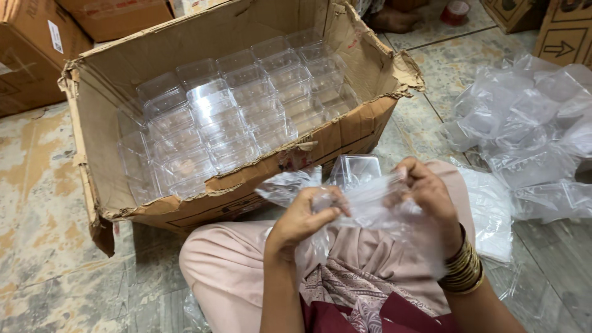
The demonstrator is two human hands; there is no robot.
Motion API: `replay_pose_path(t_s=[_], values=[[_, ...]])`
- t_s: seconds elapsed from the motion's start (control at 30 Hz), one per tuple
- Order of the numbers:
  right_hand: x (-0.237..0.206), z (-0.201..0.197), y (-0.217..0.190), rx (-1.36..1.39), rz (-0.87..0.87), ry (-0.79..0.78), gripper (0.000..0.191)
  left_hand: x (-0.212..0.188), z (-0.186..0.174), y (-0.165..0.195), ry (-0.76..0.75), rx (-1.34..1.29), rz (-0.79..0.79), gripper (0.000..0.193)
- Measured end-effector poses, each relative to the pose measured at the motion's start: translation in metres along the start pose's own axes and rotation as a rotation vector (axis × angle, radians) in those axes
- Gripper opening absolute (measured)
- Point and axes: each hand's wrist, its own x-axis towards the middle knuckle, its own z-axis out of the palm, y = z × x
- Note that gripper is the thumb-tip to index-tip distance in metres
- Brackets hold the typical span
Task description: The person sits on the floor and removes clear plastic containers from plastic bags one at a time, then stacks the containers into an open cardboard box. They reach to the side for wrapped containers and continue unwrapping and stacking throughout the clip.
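Sitting at far left: brown cartons (28,46) stacked on a worn stone floor (43,203). Next, a torn open cardboard box (336,132) filled with rows of clear plastic containers (228,117). Centre foreground, over the lap: left hand (302,219) pinching a thin clear plastic bag (370,206); right hand (428,194), gold bangles (462,268) at the wrist, gripping the same bag's far edge. One clear plastic container (357,169) just behind the bag. Far right: heap of bagged containers (530,135).
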Motion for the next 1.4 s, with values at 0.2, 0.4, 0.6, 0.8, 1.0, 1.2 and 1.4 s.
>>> replay_pose_path(t_s=[0.2, 0.4, 0.6, 0.8, 1.0, 1.2, 1.4], values=[[0.010, 0.033, -0.022, -0.837, -0.140, 0.157, 0.052, 0.019, 0.018, 0.003, 0.595, 0.511, 0.020, 0.012], [0.024, 0.043, -0.021, -0.781, -0.186, 0.072, 0.041, 0.027, 0.017, -0.002, 0.617, 0.440, -0.029, 0.025], [0.030, 0.033, 0.004, -0.672, -0.019, 0.076, 0.034, 0.040, 0.013, -0.032, 0.633, 0.247, -0.023, 0.029], [0.030, 0.034, 0.014, -0.748, -0.136, -0.037, 0.034, 0.039, 0.011, -0.045, 0.612, 0.044, 0.055, 0.030], [0.004, 0.041, 0.014, -0.371, -0.063, -0.032, 0.049, 0.021, 0.017, -0.024, 0.717, 0.567, 0.321, 0.023], [-0.010, 0.015, 0.009, 0.285, 0.301, -0.084, 0.059, 0.009, 0.042, -0.003, 0.593, 0.322, 0.087, 0.040], [-0.025, -0.002, 0.008, 0.273, 0.376, -0.001, 0.066, 0.022, 0.050, -0.016, 0.447, -0.033, 0.079, 0.035]])
